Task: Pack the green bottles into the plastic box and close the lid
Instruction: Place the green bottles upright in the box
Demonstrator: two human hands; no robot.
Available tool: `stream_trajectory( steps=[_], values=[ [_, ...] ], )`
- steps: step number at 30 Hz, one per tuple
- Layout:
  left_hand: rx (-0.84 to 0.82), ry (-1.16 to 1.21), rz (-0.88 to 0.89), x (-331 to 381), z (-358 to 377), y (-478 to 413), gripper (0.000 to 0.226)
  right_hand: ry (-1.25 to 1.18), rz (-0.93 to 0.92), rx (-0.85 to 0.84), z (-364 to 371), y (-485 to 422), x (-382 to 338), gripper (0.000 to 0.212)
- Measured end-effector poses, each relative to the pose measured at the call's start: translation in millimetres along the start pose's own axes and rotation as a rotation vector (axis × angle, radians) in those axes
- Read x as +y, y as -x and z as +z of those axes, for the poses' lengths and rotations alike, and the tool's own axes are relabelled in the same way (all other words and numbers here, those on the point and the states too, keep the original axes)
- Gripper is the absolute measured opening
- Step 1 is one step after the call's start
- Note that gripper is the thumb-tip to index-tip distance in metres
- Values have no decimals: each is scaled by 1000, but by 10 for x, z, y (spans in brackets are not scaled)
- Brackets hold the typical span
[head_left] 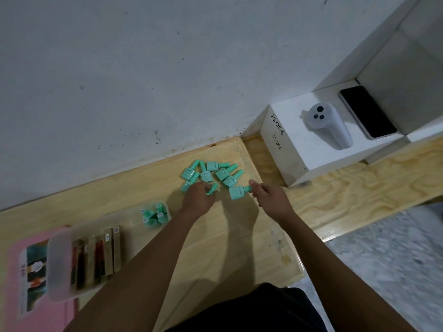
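Observation:
Several small green bottles (211, 172) lie in a loose heap on the wooden table (235, 236) near the wall. My left hand (197, 198) is at the heap's near left side, fingers closed on one green bottle (212, 188). My right hand (268, 195) pinches the cap of another green bottle (238, 191) lying at the heap's near right side. The clear plastic box (157, 213) stands open to the left of my left arm, with several green bottles upright inside. No lid is recognisable.
A translucent tray (60, 264) with several dark tubes rests over a pink book (14, 283) at the left. A white box (287, 161) at the right back carries a white device (328, 127) and a phone (366, 112). The table edge drops to a speckled floor at the right.

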State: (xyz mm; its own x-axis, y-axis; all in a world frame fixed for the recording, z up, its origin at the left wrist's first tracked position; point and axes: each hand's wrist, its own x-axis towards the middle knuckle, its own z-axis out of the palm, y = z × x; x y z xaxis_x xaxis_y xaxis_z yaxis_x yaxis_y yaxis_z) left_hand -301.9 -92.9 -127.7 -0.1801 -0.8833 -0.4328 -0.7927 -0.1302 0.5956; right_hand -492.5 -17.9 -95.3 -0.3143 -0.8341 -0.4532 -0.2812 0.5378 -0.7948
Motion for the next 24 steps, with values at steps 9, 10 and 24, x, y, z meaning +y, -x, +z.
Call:
stream_trajectory(
  steps=[9, 10, 24],
  values=[
    [-61, 743, -210, 28, -415, 334, 35, -146, 1, 8, 235, 133, -194, 42],
    [-31, 765, -197, -7, -483, 404, 35, -143, -12, 10, 291, 164, -207, 42],
    [543, 398, 4, -853, -1066, 1297, 13, 476, -645, -88, 1327, 556, -641, 40]
  ],
)
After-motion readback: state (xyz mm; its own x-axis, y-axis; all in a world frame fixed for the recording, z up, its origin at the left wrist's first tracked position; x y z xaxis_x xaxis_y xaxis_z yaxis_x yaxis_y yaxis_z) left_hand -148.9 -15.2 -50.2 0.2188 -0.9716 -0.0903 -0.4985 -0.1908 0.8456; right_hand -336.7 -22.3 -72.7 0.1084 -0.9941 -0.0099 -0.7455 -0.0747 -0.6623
